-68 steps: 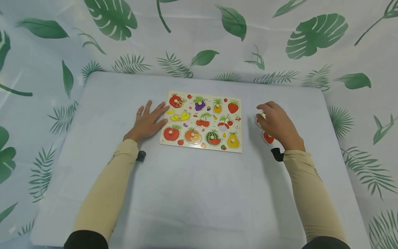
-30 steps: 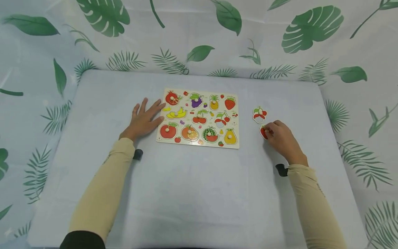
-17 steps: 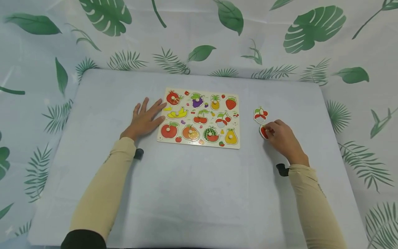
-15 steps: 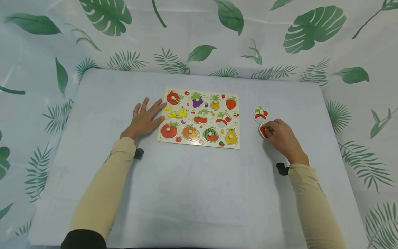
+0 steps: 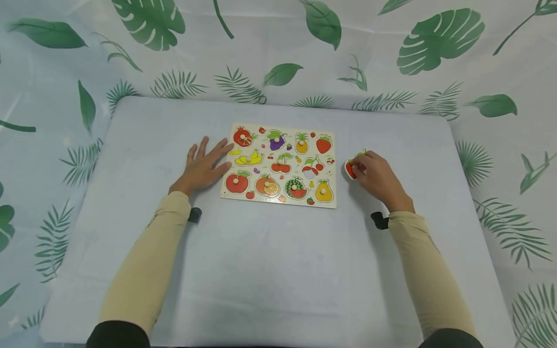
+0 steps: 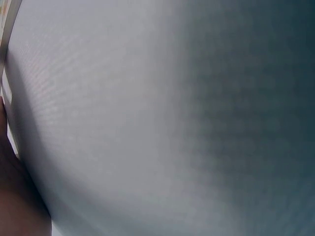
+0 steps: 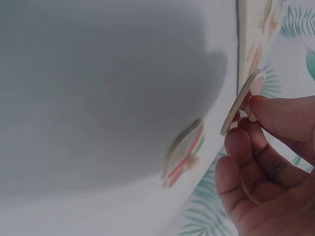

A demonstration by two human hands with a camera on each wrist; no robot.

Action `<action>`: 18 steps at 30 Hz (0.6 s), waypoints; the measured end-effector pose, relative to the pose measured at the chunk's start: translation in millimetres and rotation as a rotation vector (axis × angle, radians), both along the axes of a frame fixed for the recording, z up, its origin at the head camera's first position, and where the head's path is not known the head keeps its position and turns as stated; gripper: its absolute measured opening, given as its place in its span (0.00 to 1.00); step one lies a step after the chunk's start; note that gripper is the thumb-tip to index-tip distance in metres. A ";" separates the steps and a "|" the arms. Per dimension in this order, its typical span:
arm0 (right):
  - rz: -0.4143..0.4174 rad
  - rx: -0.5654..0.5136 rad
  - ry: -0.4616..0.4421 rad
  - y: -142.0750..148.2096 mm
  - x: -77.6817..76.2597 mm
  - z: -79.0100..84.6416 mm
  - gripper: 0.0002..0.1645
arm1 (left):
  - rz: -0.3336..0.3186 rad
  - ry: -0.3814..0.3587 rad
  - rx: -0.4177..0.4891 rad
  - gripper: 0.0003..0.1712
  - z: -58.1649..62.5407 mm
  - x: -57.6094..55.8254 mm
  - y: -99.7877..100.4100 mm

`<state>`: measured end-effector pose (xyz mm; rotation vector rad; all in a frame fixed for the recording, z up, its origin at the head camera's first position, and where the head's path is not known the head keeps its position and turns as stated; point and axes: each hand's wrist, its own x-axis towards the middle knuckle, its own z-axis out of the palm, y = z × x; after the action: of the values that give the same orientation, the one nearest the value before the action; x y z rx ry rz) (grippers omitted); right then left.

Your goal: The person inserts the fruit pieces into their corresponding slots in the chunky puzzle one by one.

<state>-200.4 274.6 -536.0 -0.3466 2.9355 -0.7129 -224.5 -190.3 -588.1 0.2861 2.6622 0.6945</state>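
My right hand [image 5: 378, 179] pinches a strawberry puzzle piece [image 5: 350, 170] by its knob, just right of the fruit puzzle board [image 5: 278, 202]. In the right wrist view the strawberry piece [image 7: 240, 104] is tilted edge-on between thumb and fingers, raised above the table. A red-and-white fruit piece with green leaves [image 7: 184, 155] lies on the table below; the head view shows only a bit of it past the hand. With fingers spread, my left hand [image 5: 201, 166] rests at the board's left edge. Knobbed fruit pieces sit in most places on the board; the strawberry place [image 5: 324, 144] shows no knob.
A pale cloth covers the table [image 5: 270, 270]. Behind it hangs a white backdrop [image 5: 252, 43] printed with green leaves. The left wrist view is mostly blurred cloth [image 6: 108, 108], with the board's edge at its upper left corner.
My right hand moved from the red-and-white piece to the strawberry piece, pinched it, then lifted it left and away from me toward the board. My left hand kept its place.
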 end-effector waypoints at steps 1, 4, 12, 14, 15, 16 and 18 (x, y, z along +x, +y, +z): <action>0.004 0.002 0.002 -3.4 -3.0 0.0 0.10 | 0.000 0.001 0.001 0.40 -0.1 -0.1 0.0; 0.026 0.000 0.009 -12.3 -11.5 0.1 0.10 | -0.003 0.004 0.004 0.40 -0.3 -0.1 0.2; 0.081 -0.003 0.004 -32.0 -37.2 -2.2 0.10 | -0.016 0.015 0.015 0.39 1.0 0.8 -0.7; 0.091 -0.003 0.002 -37.5 -44.2 -2.6 0.10 | -0.014 0.012 0.016 0.39 2.1 1.2 -0.8; 0.099 -0.002 0.005 -40.2 -47.6 -2.9 0.10 | -0.013 0.012 0.019 0.39 2.9 1.6 -0.9; 0.105 -0.002 0.008 -43.1 -50.8 -2.9 0.10 | -0.011 0.007 0.024 0.39 4.0 2.0 -0.7; 0.114 -0.007 0.009 -48.3 -57.0 -4.0 0.10 | -0.008 0.007 0.025 0.39 4.6 2.2 -1.1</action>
<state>-257.4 226.3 -540.0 -0.5140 2.8942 -0.7080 -222.3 -191.4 -583.4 0.3058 2.6593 0.7260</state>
